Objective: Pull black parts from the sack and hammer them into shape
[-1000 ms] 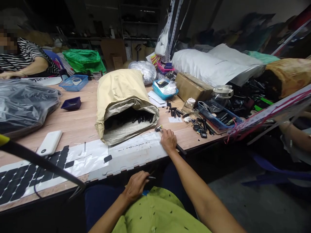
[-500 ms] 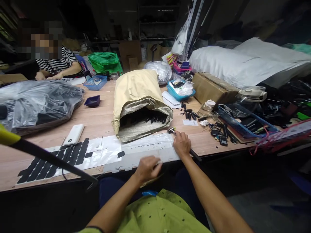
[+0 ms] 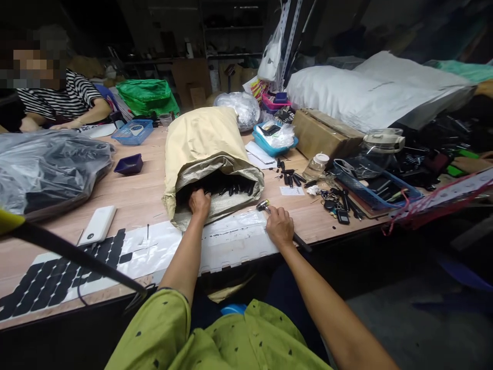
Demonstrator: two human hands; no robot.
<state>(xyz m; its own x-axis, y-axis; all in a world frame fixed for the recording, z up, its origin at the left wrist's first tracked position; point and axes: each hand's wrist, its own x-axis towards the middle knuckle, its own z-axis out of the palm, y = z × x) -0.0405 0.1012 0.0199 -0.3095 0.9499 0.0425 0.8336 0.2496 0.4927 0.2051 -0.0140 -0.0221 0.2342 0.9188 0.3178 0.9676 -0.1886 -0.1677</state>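
My left hand [image 3: 200, 202] reaches into the mouth of a cream woven sack [image 3: 204, 133] that lies on its side. Its fingertips are lost in the shadow inside, so whether they grip anything is hidden. Several small black parts [image 3: 235, 189] show in the sack's opening, right of that hand. My right hand [image 3: 280, 226] is closed around a small hammer [image 3: 264, 205], resting at the table's front edge. The hammer's head points toward the sack and its black handle comes out behind the hand. Between the hands lies a pale, flat board [image 3: 234, 252] covered with clear film.
Rows of black stickers [image 3: 50, 280] and a white power bank [image 3: 98, 224] lie at the left. A lidded jar [image 3: 316, 167], loose black pieces, keys and a blue tray [image 3: 408, 191] are at the right. A co-worker in a striped shirt [image 3: 82, 95] sits across the table.
My left hand has moved forward from above the table's front edge into the sack's mouth. My right hand keeps its hold on the hammer. The view has shifted slightly right.
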